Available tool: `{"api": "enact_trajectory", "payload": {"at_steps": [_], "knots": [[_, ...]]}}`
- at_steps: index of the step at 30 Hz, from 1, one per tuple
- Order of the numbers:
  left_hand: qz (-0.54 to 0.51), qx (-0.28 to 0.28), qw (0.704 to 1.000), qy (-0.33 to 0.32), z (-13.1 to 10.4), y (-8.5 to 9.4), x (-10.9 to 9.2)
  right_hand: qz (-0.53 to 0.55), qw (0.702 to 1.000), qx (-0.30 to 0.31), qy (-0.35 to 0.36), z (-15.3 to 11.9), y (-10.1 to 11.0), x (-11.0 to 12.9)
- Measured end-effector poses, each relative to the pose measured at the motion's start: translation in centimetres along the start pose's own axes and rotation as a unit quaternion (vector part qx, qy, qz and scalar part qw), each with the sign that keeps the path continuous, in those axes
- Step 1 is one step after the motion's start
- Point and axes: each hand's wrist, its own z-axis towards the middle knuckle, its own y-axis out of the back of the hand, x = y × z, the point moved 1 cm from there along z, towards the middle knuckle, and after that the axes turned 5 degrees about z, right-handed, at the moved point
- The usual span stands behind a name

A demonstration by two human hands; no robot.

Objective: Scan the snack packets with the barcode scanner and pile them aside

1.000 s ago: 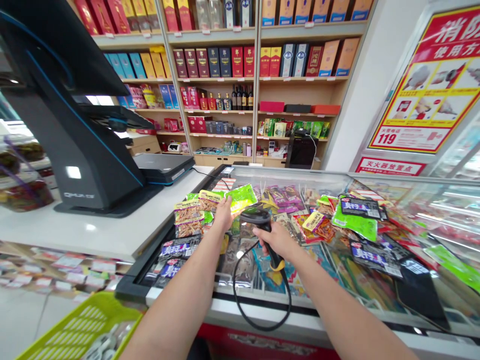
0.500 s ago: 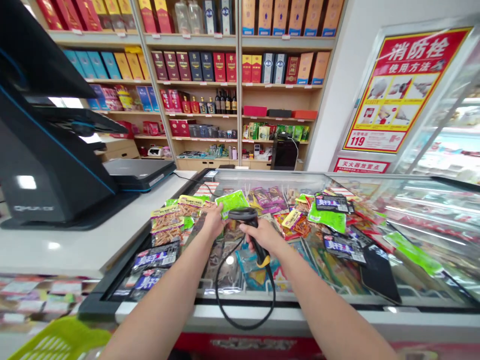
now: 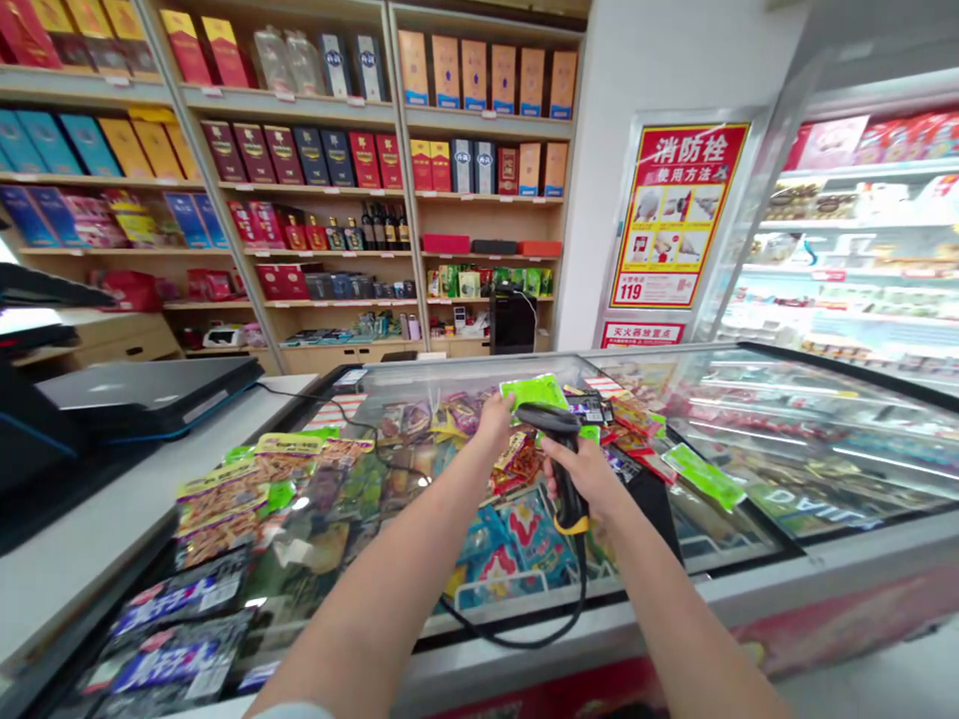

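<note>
Both hands (image 3: 495,423) (image 3: 584,477) over glass (image 3: 779,409), inside rim (image 3: 824,567)

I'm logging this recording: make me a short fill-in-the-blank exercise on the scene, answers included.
1. The black scanner is gripped in the person's ____ hand.
2. The left hand holds a packet coloured bright ____.
3. The red-and-yellow wall poster shows the three-digit number ____.

Missing words: right; green; 119.

- Red-and-yellow rectangular poster (image 3: 680,215): mounted on white wall (image 3: 674,60).
- Pale wooden shelving (image 3: 486,218): supports rows of multicoloured boxes (image 3: 475,75).
- Flat dark-grey device (image 3: 157,384): positioned on white counter (image 3: 165,464).
</note>
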Motion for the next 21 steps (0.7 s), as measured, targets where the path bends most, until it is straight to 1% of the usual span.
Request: {"api": "enact_trajectory", "payload": {"at_steps": [2,4,7,11,14,16,18,19,21], "knots": [[0.048,0.005,0.999,-0.017,0.7,-1.7,1.0,0.008,0.999,-0.036,-0.007,-0.2,1.4,0.1],[0.114,-0.007,0.993,-0.034,1.1,-2.4,1.9,0.014,0.998,-0.059,-0.018,-0.2,2.3,-0.1],[0.19,-0.039,0.98,-0.047,1.3,-2.4,2.6,0.019,0.998,-0.057,-0.026,-0.1,2.8,-0.6],[0.285,-0.054,0.954,-0.079,0.5,-2.1,2.9,0.011,0.998,-0.05,-0.032,0.5,2.9,-1.6],[0.308,-0.077,0.943,-0.095,0.0,-2.0,2.8,0.02,0.998,-0.049,-0.041,1.0,3.0,-2.4],[0.319,-0.096,0.937,-0.102,-0.1,-1.3,2.6,0.025,0.998,-0.047,-0.044,1.2,2.9,-2.7],[0.326,-0.115,0.933,-0.105,-0.1,0.1,2.0,0.026,0.998,-0.047,-0.043,1.5,2.7,-2.8],[0.328,-0.124,0.931,-0.105,0.0,1.2,1.5,0.027,0.998,-0.045,-0.041,1.6,2.4,-2.9],[0.335,-0.144,0.926,-0.102,0.0,4.3,0.3,0.028,0.998,-0.03,-0.038,1.8,1.4,-2.8]]}}
